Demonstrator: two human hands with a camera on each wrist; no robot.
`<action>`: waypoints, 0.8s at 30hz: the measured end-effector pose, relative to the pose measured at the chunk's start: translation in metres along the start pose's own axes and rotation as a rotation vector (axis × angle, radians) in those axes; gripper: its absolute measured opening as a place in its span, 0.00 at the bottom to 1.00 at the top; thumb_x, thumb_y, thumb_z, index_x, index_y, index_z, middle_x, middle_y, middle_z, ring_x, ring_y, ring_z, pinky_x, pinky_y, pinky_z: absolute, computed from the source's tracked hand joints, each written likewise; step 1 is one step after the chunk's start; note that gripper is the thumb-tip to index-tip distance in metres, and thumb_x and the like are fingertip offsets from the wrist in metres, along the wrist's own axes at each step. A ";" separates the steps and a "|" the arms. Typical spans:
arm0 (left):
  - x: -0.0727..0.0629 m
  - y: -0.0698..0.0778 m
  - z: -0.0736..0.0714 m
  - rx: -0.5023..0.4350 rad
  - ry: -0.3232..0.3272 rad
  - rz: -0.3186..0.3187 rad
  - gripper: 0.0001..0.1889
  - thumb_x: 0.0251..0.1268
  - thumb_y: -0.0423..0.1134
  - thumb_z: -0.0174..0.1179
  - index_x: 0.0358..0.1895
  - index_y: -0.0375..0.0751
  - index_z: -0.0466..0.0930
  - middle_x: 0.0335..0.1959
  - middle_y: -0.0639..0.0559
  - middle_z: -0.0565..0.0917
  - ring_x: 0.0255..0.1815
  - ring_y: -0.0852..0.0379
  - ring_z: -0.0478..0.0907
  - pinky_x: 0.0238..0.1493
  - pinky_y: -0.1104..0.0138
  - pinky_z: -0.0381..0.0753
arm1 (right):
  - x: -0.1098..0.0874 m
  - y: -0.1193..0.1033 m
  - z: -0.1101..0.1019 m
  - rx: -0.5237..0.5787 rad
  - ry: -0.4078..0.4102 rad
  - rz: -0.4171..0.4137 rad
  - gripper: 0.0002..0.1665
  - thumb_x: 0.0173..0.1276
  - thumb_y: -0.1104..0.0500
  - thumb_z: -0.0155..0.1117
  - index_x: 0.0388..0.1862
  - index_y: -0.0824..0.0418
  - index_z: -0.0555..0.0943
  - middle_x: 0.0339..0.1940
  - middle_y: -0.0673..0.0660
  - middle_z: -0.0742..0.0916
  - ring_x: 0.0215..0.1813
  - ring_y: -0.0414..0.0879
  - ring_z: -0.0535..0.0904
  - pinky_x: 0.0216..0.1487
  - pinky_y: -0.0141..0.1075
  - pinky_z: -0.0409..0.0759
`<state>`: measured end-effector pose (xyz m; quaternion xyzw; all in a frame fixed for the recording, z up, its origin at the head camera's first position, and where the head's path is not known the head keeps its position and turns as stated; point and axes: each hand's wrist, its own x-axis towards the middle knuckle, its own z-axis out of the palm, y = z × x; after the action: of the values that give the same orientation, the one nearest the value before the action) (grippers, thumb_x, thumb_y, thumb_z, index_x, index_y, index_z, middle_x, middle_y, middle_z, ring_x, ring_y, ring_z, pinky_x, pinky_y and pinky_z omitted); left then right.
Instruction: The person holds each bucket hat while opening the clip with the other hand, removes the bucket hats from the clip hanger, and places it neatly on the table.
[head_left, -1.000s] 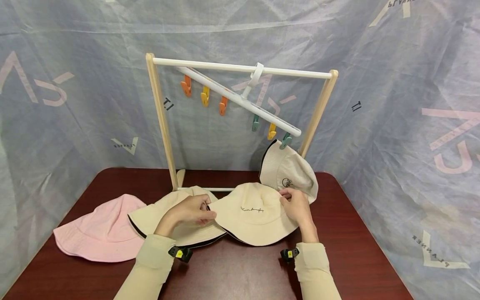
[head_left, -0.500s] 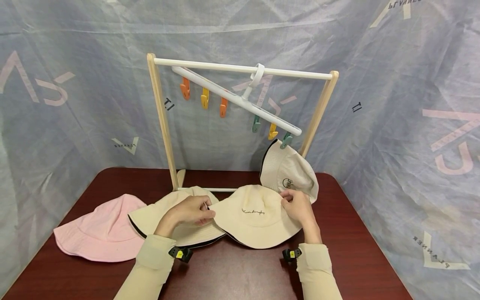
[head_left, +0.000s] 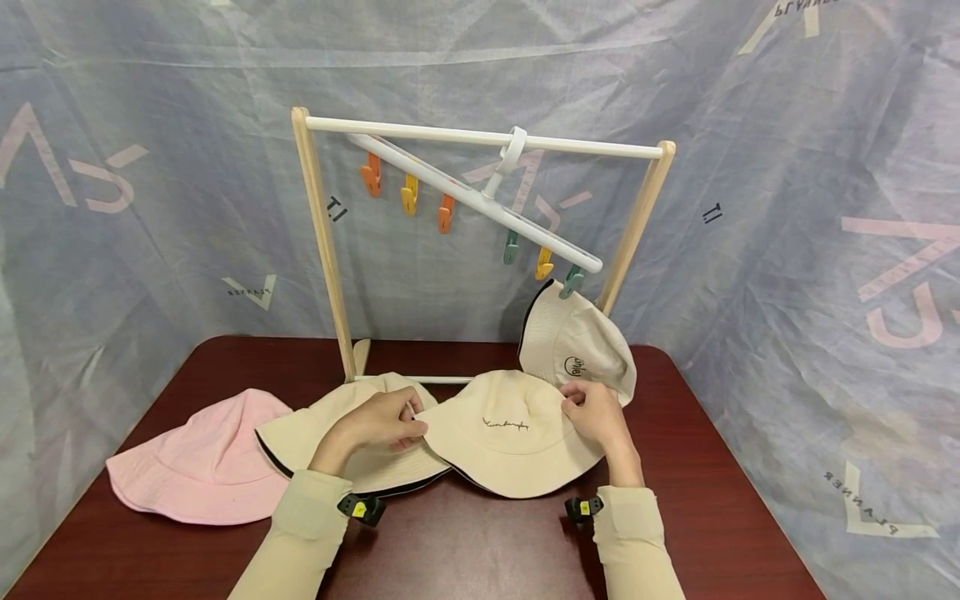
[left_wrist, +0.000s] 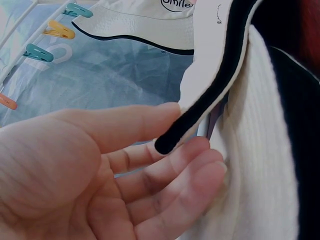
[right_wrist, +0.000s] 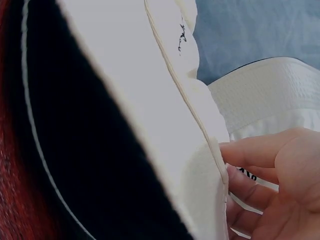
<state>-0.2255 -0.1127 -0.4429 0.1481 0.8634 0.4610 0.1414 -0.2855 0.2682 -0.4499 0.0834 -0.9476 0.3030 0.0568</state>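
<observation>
A cream bucket hat (head_left: 517, 433) with small dark script and a black lining is held up between both hands in the head view. My left hand (head_left: 386, 419) pinches the left end of its brim; in the left wrist view the thumb (left_wrist: 145, 122) lies along one side of the black-lined brim and the fingers curl behind it. My right hand (head_left: 597, 414) pinches the hat's right side, and the right wrist view has the thumb (right_wrist: 255, 150) near the crown seam. Under the left hand lies another cream hat (head_left: 307, 429) with black lining, partly covered.
A pink bucket hat (head_left: 213, 467) lies at the table's left. Behind stands a rack with a white top bar (head_left: 420, 132), bearing a slanted white hanger (head_left: 450, 185) with coloured clips. A green clip (head_left: 572, 282) holds a white hat (head_left: 577, 337) behind my right hand.
Over the first half second the held hat shifted slightly right and toward me, the right hand moving with it. Since then the hands have stayed nearly still, while the hanger swayed slightly.
</observation>
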 end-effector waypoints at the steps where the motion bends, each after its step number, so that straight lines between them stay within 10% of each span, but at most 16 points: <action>1: 0.000 0.000 0.000 0.005 0.001 0.001 0.09 0.70 0.33 0.68 0.44 0.36 0.77 0.28 0.44 0.87 0.30 0.52 0.86 0.34 0.63 0.88 | 0.000 0.000 0.000 -0.003 0.000 0.002 0.11 0.71 0.65 0.67 0.49 0.61 0.91 0.35 0.55 0.92 0.42 0.54 0.88 0.53 0.55 0.83; 24: 0.002 -0.003 0.005 0.057 0.042 -0.048 0.07 0.67 0.29 0.67 0.43 0.36 0.78 0.30 0.49 0.83 0.28 0.53 0.87 0.31 0.66 0.85 | -0.001 0.001 0.000 -0.007 -0.010 0.003 0.10 0.71 0.64 0.67 0.48 0.61 0.91 0.36 0.56 0.92 0.43 0.54 0.88 0.52 0.55 0.84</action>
<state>-0.2263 -0.1100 -0.4484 0.1216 0.8824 0.4356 0.1300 -0.2848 0.2691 -0.4500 0.0831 -0.9491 0.2995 0.0517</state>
